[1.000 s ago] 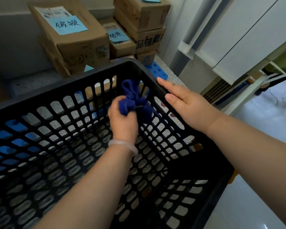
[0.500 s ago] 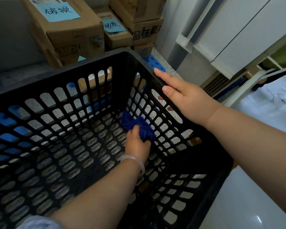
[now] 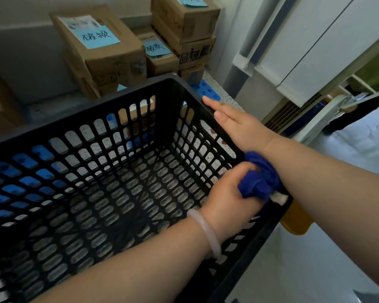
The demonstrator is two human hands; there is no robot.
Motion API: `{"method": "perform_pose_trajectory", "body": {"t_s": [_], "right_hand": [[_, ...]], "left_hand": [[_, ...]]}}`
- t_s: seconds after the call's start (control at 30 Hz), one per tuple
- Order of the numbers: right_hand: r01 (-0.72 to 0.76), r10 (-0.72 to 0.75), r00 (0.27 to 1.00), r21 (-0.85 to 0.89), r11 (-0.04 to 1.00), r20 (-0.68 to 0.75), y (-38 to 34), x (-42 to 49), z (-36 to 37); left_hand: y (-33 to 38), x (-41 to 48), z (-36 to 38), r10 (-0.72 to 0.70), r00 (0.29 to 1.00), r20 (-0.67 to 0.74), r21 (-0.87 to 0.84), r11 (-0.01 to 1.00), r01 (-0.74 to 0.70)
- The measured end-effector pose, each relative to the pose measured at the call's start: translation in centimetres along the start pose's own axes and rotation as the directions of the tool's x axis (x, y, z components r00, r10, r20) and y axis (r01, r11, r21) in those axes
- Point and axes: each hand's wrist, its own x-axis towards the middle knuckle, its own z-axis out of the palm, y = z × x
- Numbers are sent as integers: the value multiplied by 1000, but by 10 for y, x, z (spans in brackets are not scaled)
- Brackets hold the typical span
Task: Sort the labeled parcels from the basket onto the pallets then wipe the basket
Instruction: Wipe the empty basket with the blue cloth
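Your left hand (image 3: 228,200) grips the bunched blue cloth (image 3: 260,182) against the right wall of the empty black basket (image 3: 74,123), pressing so the wipe bites. Your right hand (image 3: 239,125) lies flat, fingers straight, on that rim to steady it. The labeled parcels (image 3: 101,51) sit stacked just behind.

L hand (image 3: 225,200) grips bunched blue cloth (image 3: 258,182) against inner right wall of black lattice basket (image 3: 118,106). R hand (image 3: 239,125) flat on rim, fingers straight. Blue-labelled cardboard parcels (image 3: 105,53) stacked behind on blue pallet (image 3: 208,92).
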Motion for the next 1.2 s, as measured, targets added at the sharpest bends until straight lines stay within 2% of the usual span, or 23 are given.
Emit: {"method": "perform_pose_trajectory", "body": {"t_s": [0.07, 0.13, 0.2, 0.3, 0.37, 0.43, 0.53, 0.6, 0.7, 0.77, 0.87, 0.97, 1.07, 1.13, 1.2], "right_hand": [[-9, 9, 1000, 13, 1000, 15, -2, -2, -1], [-16, 16, 1000, 14, 1000, 21, -3, -3, -1], [-26, 26, 999, 6, 1000, 24, -5, -3, -1], [-37, 37, 999, -5, 999, 17, -5, -3, 0], [-29, 29, 1000, -19, 999, 12, -3, -2, 0], [-24, 25, 1000, -37, 999, 8, -2, -1, 1], [-18, 18, 1000, -51, 999, 5, -1, -1, 1], [-13, 13, 1000, -34, 999, 4, -2, -2, 0], [-13, 13, 1000, -7, 1000, 0, -4, -4, 0], [-5, 5, 1000, -1, 1000, 6, -6, -4, -1], [-10, 10, 1000, -2, 1000, 17, -6, -5, -1], [-8, 8, 1000, 19, 1000, 19, -6, -5, -1], [15, -14, 1000, -21, 1000, 14, -5, -6, -3], [23, -23, 1000, -40, 999, 4, -3, -6, -3], [59, -60, 998, -82, 995, -16, -1, -5, -1]], "left_hand": [[-8, -4, 0, 75, 995, 65, 197, 977, -86], [-29, -9, -7, 45, 991, 123, 356, 930, -86], [-52, -15, -20, -105, 981, 161, 460, 888, 19], [-73, -24, -39, -359, 915, 185, 584, 789, 191], [-76, -26, -46, -443, 878, 183, 625, 742, 244], [-70, -25, -45, -404, 896, 184, 572, 785, 236], [-43, -20, -40, -343, 923, 173, 325, 905, 275], [-23, -18, -40, -264, 942, 208, 198, 954, 224], [-8, -27, -37, -154, 957, 247, 124, 984, 127], [-11, -35, -37, -100, 974, 202, 141, 987, 72], [-25, -43, -44, -26, 973, 231, 357, 932, -60], [-42, -52, -61, -239, 923, 303, 606, 795, 7], [-52, -63, -76, -514, 804, 299, 771, 627, 114], [-48, -68, -84, -650, 725, 229, 800, 550, 240], [-36, -69, -92, -670, 735, 104, 694, 578, 429]]}}
